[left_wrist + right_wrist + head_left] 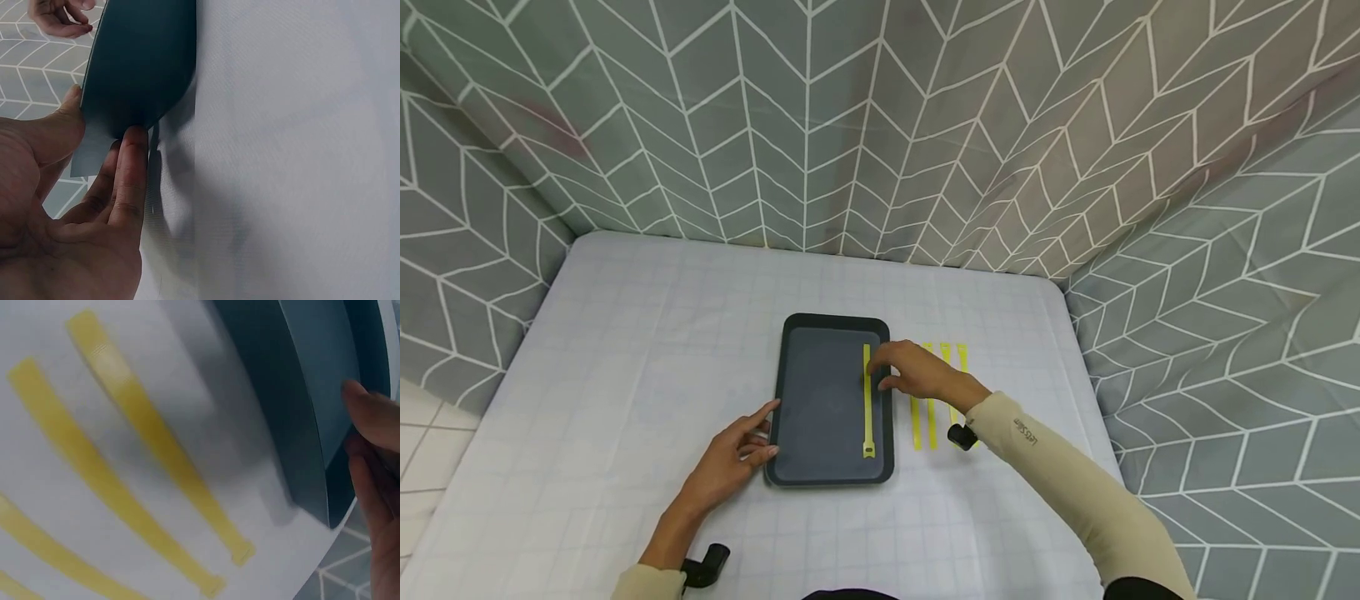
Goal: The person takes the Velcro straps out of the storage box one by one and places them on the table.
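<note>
Yellow straps (150,444) beside dark tray (312,387), fingers (375,462) near

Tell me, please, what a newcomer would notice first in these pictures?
A dark rectangular plastic tray sits mid-table on the pale checked cloth, with one yellow strap lying along its right side under the right hand. More yellow straps lie on the cloth beside it; the left hand touches the tray's left edge.

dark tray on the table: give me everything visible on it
The tray is a dark grey, shallow rectangle with rounded corners and a raised rim, smooth like plastic. It lies flat near the middle of the table, long side running away from the person. One yellow strap lies lengthwise inside, along its right side. The left hand touches its near-left edge with straight fingers; the right hand is over the right rim at the strap. More yellow straps lie on the table beside it.
</note>
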Demonstrator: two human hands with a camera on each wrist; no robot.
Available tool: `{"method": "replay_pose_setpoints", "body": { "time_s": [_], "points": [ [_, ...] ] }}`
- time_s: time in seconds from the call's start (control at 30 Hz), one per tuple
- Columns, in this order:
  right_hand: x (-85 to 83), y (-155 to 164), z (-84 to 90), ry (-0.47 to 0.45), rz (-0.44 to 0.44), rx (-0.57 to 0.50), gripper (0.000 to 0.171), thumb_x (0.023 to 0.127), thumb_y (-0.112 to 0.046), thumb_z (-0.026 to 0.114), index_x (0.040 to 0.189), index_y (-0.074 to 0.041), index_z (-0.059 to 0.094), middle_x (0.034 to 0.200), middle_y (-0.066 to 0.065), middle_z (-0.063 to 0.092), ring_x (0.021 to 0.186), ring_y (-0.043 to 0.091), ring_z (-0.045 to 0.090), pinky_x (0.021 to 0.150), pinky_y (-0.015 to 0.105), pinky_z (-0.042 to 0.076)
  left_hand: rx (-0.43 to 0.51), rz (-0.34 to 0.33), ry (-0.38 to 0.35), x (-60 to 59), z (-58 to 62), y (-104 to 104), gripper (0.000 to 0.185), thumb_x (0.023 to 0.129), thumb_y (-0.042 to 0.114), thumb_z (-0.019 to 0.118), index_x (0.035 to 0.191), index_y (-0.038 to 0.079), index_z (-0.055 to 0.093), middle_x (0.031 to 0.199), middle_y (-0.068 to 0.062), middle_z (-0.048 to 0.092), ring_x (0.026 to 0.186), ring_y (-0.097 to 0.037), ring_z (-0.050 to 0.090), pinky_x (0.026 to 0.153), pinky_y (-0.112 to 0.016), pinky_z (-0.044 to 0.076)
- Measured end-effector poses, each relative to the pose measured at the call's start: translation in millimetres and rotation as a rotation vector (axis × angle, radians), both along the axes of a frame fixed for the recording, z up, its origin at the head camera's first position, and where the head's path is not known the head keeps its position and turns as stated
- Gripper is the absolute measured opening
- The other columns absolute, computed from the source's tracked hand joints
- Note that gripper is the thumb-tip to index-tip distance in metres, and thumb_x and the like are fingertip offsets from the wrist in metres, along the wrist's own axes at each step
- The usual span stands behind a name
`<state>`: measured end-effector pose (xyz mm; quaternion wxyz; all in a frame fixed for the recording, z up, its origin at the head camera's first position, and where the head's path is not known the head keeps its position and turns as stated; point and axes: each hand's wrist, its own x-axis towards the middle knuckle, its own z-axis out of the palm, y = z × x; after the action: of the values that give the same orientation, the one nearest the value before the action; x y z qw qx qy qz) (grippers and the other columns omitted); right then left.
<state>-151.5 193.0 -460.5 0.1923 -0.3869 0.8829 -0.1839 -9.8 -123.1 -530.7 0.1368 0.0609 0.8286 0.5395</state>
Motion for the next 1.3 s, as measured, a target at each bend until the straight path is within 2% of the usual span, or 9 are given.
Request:
{"method": "replay_pose_setpoints", "body": {
  "time_s": [0.2, 0.37, 0.53, 0.67, 0.8, 1.0, 1.3],
  "points": [
    [2.2, -20.3, -9.1, -0.008, 0.154, 0.187, 0.027, 0.088, -0.008, 0.077, 0.114, -0.013, 0.072, 0.128, 0.001, 0.065, 0.128, 0.019, 0.054, 0.102, 0.035, 0.051, -0.007, 0.007, -0.008, -0.5, 0.0, -0.8, 0.072, 0.09, 0.004, 0.072, 0.155, 0.016, 0.041, 0.121, -0.015, 0.058, 0.098, -0.019, 0.063, 0.09, -0.038, 0.056],
    [5.6, -27.7, -19.5, 0.025, 0.23, 0.282, 0.033, 0.085, -0.008, 0.08, 0.115, -0.019, 0.072, 0.131, -0.003, 0.062, 0.128, 0.014, 0.054, 0.095, 0.029, 0.054, 0.004, 0.013, -0.022, -0.2, -0.8, 0.2, 0.072, 0.09, 0.004, 0.072, 0.155, 0.017, 0.041, 0.122, -0.016, 0.058, 0.098, -0.019, 0.063, 0.09, -0.038, 0.056],
    [7.8, -32.2, -23.0, 0.103, 0.3, 0.311, 0.029, 0.084, -0.009, 0.081, 0.109, -0.021, 0.073, 0.13, -0.004, 0.061, 0.123, 0.013, 0.056, 0.091, 0.027, 0.055, -0.002, 0.014, -0.017, -0.2, 0.0, 1.5, 0.073, 0.09, 0.003, 0.072, 0.154, 0.016, 0.041, 0.122, -0.016, 0.058, 0.098, -0.019, 0.063, 0.089, -0.036, 0.057],
    [7.6, -35.3, -25.1, 0.2, 0.349, 0.327, 0.017, 0.088, -0.007, 0.077, 0.093, -0.022, 0.072, 0.11, -0.007, 0.062, 0.102, 0.009, 0.058, 0.075, 0.021, 0.053, -0.005, 0.017, -0.021, -1.0, 0.2, 2.1, 0.073, 0.09, 0.003, 0.072, 0.154, 0.018, 0.041, 0.122, -0.016, 0.058, 0.099, -0.018, 0.063, 0.09, -0.036, 0.057],
    [6.9, -37.4, -29.2, 0.264, 0.391, 0.351, 0.015, 0.094, -0.01, 0.07, 0.084, -0.021, 0.07, 0.095, -0.008, 0.059, 0.084, 0.008, 0.05, 0.065, 0.019, 0.045, -0.006, 0.016, -0.023, -1.1, 0.3, 1.2, 0.073, 0.09, 0.002, 0.072, 0.154, 0.017, 0.041, 0.121, -0.016, 0.058, 0.098, -0.018, 0.062, 0.09, -0.037, 0.057],
    [8.0, -35.7, -31.7, 0.312, 0.414, 0.372, 0.018, 0.097, -0.014, 0.067, 0.081, -0.022, 0.065, 0.09, -0.007, 0.058, 0.082, 0.009, 0.047, 0.069, 0.022, 0.044, -0.008, 0.019, -0.013, -0.7, -1.4, 1.9, 0.073, 0.09, 0.003, 0.073, 0.154, 0.017, 0.042, 0.12, -0.015, 0.058, 0.098, -0.018, 0.063, 0.09, -0.036, 0.057],
    [11.5, -34.4, -31.5, 0.37, 0.418, 0.317, 0.008, 0.098, -0.02, 0.064, 0.092, -0.023, 0.069, 0.097, -0.008, 0.065, 0.087, 0.01, 0.054, 0.077, 0.023, 0.05, -0.001, 0.02, -0.008, 0.6, -0.8, 2.0, 0.072, 0.09, 0.003, 0.073, 0.154, 0.017, 0.042, 0.12, -0.015, 0.058, 0.097, -0.018, 0.063, 0.089, -0.036, 0.057]
  ]
}}
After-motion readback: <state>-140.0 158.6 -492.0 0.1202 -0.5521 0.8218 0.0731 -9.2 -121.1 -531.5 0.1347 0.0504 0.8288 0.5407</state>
